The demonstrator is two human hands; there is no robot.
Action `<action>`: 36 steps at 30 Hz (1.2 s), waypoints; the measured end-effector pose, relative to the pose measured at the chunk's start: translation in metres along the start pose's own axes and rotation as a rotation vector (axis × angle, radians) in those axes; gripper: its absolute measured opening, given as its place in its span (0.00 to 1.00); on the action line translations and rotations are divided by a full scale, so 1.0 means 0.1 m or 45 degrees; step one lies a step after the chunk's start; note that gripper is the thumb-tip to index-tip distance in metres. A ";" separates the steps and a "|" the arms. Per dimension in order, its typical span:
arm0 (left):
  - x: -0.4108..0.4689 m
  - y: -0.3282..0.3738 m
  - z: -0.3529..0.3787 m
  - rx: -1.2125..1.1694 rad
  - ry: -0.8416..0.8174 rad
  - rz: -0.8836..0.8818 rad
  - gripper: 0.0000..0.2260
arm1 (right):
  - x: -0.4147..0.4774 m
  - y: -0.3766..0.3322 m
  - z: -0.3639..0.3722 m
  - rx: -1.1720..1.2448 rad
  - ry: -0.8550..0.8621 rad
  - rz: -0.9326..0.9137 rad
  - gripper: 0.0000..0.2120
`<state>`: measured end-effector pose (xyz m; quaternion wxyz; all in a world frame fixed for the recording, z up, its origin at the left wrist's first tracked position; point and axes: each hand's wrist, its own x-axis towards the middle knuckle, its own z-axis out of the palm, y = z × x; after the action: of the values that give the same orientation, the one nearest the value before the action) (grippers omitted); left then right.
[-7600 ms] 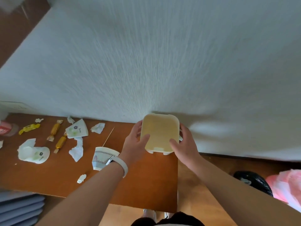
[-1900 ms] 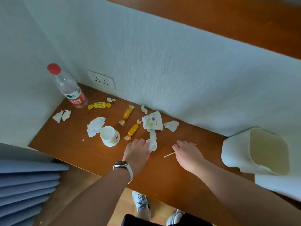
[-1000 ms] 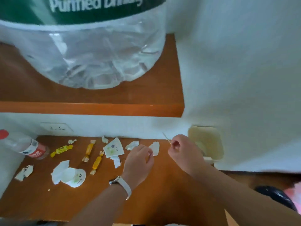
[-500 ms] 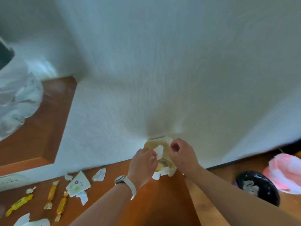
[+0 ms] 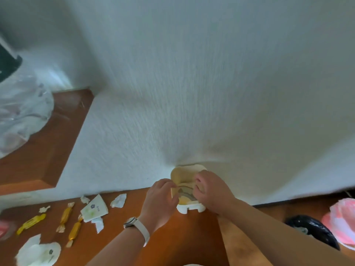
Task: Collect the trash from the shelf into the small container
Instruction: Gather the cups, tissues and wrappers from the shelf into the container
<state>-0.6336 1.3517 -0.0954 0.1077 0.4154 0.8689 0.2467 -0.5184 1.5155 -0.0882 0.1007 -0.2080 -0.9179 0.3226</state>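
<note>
While both hands are meeting at the small container (image 5: 187, 189), I am reading the left hand (image 5: 160, 200) as curled against its left rim and the right hand (image 5: 210, 191) as curled over its mouth; whether either is pinching anything I cannot tell. That container is standing against the wall (image 5: 192, 93), just beside the right end of the shelf (image 5: 182, 237). Bare board is lying in front. Leftward, well apart, candies (image 5: 65, 216), a torn cup piece (image 5: 95, 209), a paper scrap (image 5: 119, 200) and a flattened cup (image 5: 41, 253) are lying loose. A black bin (image 5: 315, 229) is sitting lower right.
</note>
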 end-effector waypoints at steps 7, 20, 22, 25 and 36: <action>-0.52 -0.69 -0.33 0.061 0.081 -0.185 0.15 | 0.12 -0.58 0.44 -0.347 -0.210 -0.454 0.20; -1.86 -2.50 -0.83 0.330 0.064 -0.736 0.20 | 0.37 -1.48 1.85 -0.643 -0.648 -0.602 0.22; -2.01 -2.73 -0.94 0.341 0.105 -0.803 0.19 | 0.43 -1.60 2.08 -0.657 -0.704 -0.606 0.21; -2.18 -3.01 -1.08 0.342 0.152 -0.872 0.20 | 0.51 -1.74 2.44 -0.682 -0.765 -0.605 0.20; -2.08 -3.43 -1.09 -0.053 0.254 -0.984 0.31 | 0.75 -1.98 3.28 -0.774 -0.883 -0.599 0.23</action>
<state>-0.7744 0.9704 -0.1837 0.1161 0.0298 0.9621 0.2448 -0.7531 1.2292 -0.2115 -0.2046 0.1031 -0.9715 0.0599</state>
